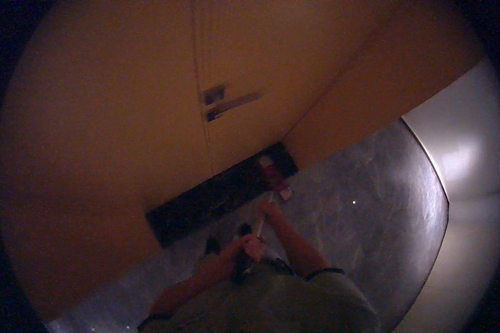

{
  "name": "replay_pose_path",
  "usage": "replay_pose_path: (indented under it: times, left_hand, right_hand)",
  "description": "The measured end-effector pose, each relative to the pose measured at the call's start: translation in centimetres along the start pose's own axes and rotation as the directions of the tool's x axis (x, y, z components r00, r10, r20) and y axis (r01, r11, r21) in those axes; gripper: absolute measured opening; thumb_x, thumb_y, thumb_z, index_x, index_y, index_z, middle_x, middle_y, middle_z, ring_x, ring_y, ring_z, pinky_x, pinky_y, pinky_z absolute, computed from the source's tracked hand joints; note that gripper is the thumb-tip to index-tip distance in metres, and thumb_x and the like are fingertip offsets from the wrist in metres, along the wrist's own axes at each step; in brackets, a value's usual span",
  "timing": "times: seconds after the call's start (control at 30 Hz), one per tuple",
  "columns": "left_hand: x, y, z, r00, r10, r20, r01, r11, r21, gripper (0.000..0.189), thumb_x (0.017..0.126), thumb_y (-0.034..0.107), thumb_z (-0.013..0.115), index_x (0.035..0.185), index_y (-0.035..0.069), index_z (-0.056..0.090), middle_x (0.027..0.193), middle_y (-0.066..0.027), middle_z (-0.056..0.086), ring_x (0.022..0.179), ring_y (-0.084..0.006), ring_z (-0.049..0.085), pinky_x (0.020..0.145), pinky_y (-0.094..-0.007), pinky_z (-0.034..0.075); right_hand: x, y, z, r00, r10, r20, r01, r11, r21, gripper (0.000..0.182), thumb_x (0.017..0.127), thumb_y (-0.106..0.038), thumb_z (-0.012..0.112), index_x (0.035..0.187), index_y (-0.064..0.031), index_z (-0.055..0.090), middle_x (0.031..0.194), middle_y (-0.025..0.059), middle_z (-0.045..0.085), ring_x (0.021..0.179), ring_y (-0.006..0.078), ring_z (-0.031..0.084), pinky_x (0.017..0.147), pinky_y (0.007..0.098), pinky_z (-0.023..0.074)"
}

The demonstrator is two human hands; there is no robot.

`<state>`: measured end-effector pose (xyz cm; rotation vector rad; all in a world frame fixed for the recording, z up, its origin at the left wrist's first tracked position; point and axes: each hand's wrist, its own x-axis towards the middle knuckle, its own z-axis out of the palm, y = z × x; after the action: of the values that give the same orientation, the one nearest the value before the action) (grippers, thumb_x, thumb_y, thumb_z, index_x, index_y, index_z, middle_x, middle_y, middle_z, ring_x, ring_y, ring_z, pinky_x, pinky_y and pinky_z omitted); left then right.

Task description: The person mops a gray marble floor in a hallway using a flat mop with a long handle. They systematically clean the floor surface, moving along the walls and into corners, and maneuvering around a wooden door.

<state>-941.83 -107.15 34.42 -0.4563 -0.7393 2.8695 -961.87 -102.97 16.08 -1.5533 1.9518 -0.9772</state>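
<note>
My left hand (254,248) is closed around the near end of a thin pale pole (259,227), close to my body. Farther up the same pole, my right hand (270,209) grips it. Beyond the right hand, a red head with whitish ends (275,177), likely a flat mop head, lies across the pole's far end. It overlaps the edge of a dark doormat or floor strip (191,216) and the grey floor (337,200). Dim light and blur hide the finger details and the joint between pole and head.
An orange-brown door (241,50) with a lever handle (235,106) stands ahead, behind the dark strip. Walls of similar colour (358,104) flank it. A pale wall (462,166) curves along the right. My dark shoes (211,246) show below.
</note>
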Motion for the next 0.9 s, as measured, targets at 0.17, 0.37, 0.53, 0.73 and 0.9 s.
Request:
replay_pose_path:
  times: [0.17,0.37,0.53,0.73,0.9]
  left_hand:
    - [2.1,-2.9,1.0,0.983,-0.159,-0.091,0.15,0.983,-0.103,0.014,0.077,0.01,0.042,0.089,0.003,0.041,0.06,0.0017,0.036,0.044,-0.0045,0.034,0.04,-0.0179,0.032]
    - [-0.1,-5.4,-0.3,0.964,0.021,-0.264,0.032,0.98,0.196,0.017,0.077,0.012,0.04,0.092,0.002,0.041,0.056,0.0014,0.035,0.043,-0.006,0.035,0.039,-0.018,0.032]
    - [-2.9,-9.8,4.7,0.774,0.223,-0.593,0.105,0.878,0.468,0.017,0.077,0.012,0.04,0.091,0.002,0.041,0.055,0.0004,0.036,0.041,-0.006,0.034,0.037,-0.0181,0.029]
    - [-7.1,-11.3,-0.5,0.859,-0.124,-0.496,0.211,0.97,0.122,0.017,0.079,0.016,0.041,0.09,0.003,0.04,0.056,0.0014,0.033,0.039,-0.0056,0.029,0.033,-0.0186,0.026]
    - [-4.3,-15.9,2.2,0.753,-0.105,-0.65,0.452,0.8,0.395,0.012,0.08,0.015,0.04,0.087,0.006,0.037,0.055,0.0017,0.031,0.038,-0.0072,0.028,0.032,-0.0207,0.025]
  right_hand:
    - [-4.3,8.6,0.8,0.967,0.244,-0.074,-0.166,0.822,0.545,0.01,0.057,-0.012,0.058,0.066,-0.0104,0.054,0.068,0.0069,0.054,0.064,0.0221,0.054,0.057,0.0315,0.0419]
    - [-7.3,5.9,3.8,0.84,0.52,0.157,-0.543,0.794,0.275,0.008,0.06,-0.013,0.058,0.064,-0.0086,0.053,0.066,0.006,0.053,0.06,0.0221,0.053,0.048,0.0335,0.0419]
    - [-9.5,1.7,2.1,0.5,0.816,0.289,-0.611,0.096,0.786,0.013,0.068,-0.018,0.058,0.064,-0.0069,0.053,0.062,0.0043,0.052,0.052,0.0191,0.051,0.044,0.0318,0.0411]
    - [-16.6,-7.2,3.2,0.74,0.672,0.014,-0.273,0.281,0.92,0.013,0.069,-0.016,0.058,0.072,-0.0052,0.051,0.063,0.0052,0.051,0.052,0.0172,0.049,0.044,0.0308,0.0397]
    - [-20.0,-8.8,-2.9,0.546,0.776,0.316,-0.147,-0.282,0.948,0.01,0.072,-0.009,0.05,0.081,-0.0059,0.048,0.063,0.0054,0.047,0.055,0.0175,0.048,0.047,0.0313,0.0404]
